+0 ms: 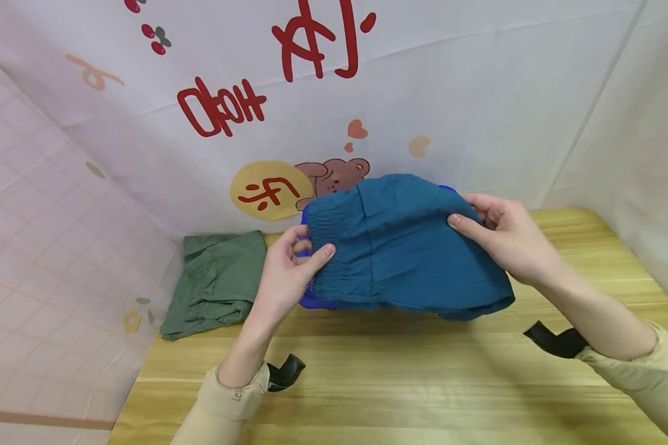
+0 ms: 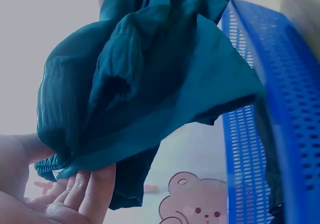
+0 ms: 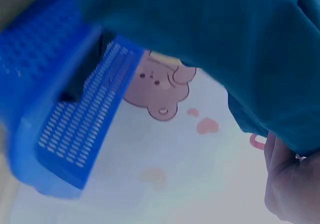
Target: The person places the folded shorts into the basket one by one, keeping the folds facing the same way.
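Observation:
Teal shorts (image 1: 417, 247) with a gathered elastic waistband are held up between both hands, above a blue plastic basket (image 1: 318, 303). At the waistband end, my left hand (image 1: 289, 266) pinches the cloth, thumb on top and fingers beneath. My right hand (image 1: 506, 238) grips the far right part of the shorts, its thumb over the upper face. In the left wrist view the shorts (image 2: 150, 79) hang in loose folds beside the perforated basket wall (image 2: 245, 159). Dark cloth (image 2: 270, 169) shows inside the basket; its kind is hard to make out.
Green folded shorts or trousers (image 1: 217, 281) lie on the wooden table (image 1: 378, 377) at the left, by the side wall. A white backdrop (image 1: 479, 80) with red characters and a bear print stands behind the basket. Black wrist mounts (image 1: 286, 372) stick out from both sleeves.

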The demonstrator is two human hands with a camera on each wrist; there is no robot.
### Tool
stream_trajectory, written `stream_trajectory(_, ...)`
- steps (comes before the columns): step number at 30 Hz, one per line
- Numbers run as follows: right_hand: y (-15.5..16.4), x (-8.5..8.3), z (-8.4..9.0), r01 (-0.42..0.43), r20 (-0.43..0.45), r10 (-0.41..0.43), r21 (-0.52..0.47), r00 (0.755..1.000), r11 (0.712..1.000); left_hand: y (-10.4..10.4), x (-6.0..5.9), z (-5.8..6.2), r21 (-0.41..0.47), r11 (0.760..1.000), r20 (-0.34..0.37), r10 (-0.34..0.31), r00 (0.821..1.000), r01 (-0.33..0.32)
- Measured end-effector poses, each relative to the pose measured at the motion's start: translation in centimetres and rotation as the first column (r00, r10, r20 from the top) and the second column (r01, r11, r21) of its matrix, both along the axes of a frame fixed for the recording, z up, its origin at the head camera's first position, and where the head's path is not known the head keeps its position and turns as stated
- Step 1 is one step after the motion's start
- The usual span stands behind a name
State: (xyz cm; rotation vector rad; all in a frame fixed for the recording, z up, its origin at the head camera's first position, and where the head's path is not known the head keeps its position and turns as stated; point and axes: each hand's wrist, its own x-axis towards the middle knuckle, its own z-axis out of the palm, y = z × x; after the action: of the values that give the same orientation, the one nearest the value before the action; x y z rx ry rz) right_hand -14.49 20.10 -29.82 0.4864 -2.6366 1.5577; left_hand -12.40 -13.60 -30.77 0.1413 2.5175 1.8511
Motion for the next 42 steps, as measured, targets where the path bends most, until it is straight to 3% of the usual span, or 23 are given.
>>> stream_trajectory(8, -1.4, -3.5, 2.4, -0.017, 0.072, 0.02, -0.04, 0.997, 0.999, -0.4, -2.3, 1.4, 0.021, 0.999, -0.088, 0.027, 0.996, -0.025)
stream_trajectory(12, -2.8, -5.1, 2.2, -0.052, 0.128, 0.063, -0.083, 0.99, 0.995, -1.3, -3.4, 1.5, 0.016, 0.997, -0.065, 0.074, 0.995, -0.073)
stream_trajectory(16, -4.3, -6.6, 1.2, -0.087, 0.222, 0.111, -0.115, 0.969, 0.99, -2.2, -4.3, 0.8, 0.001, 0.995, -0.017, 0.103, 0.995, -0.102)
stream_trajectory(20, -5.2, -7.7, -0.6, -0.093, 0.353, 0.15, -0.173, 0.923, 0.98, -2.7, -5.2, -0.4, -0.043, 0.993, 0.05, 0.116, 0.992, -0.114)
stream_trajectory(27, -5.0, -9.0, -3.7, -0.144, 0.547, 0.24, -0.214, 0.802, 0.966, -2.4, -6.0, -2.8, -0.174, 0.982, 0.174, 0.108, 0.979, -0.077)
stream_trajectory(31, -4.4, -9.4, -4.9, -0.176, 0.585, 0.239, -0.163, 0.775, 0.971, -1.9, -6.5, -3.9, -0.243, 0.969, 0.209, 0.094, 0.973, -0.042)
stream_trajectory(35, -4.1, -9.7, -6.0, -0.223, 0.569, 0.196, -0.021, 0.799, 0.975, -1.1, -7.1, -4.8, -0.364, 0.931, 0.225, 0.074, 0.971, 0.014)
stream_trajectory(38, -4.2, -9.5, -6.5, -0.236, 0.511, 0.139, 0.129, 0.848, 0.963, -0.4, -7.6, -5.3, -0.455, 0.888, 0.236, 0.045, 0.971, 0.07)
stream_trajectory(42, -4.7, -9.0, -6.7, -0.251, 0.415, 0.11, 0.302, 0.903, 0.92, 0.1, -8.1, -5.6, -0.51, 0.856, 0.244, 0.047, 0.969, 0.087)
